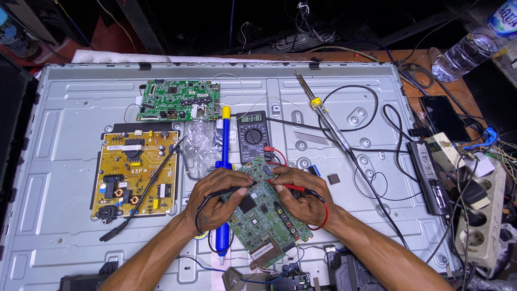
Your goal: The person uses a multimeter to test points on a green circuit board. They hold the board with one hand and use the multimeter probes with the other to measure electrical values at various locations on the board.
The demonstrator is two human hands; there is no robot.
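A green circuit board (264, 215) lies tilted on the grey metal back panel (64, 161) of a flat screen. My left hand (218, 196) grips a black probe lead and presses its tip onto the board's upper left part. Across from it, my right hand (301, 196) holds a red probe (288, 187) against the board's upper edge. Both leads run up to a grey multimeter (253, 136) lying just beyond the board. A blue desoldering pump (223, 183) with a yellow cap passes under my left hand.
A yellow power board (134, 172) and a second green board (179, 101) sit screwed to the panel at left. A soldering iron (323, 116) lies at upper right. A power strip (482, 215), phone (444, 118) and water bottle (463, 51) crowd the right edge.
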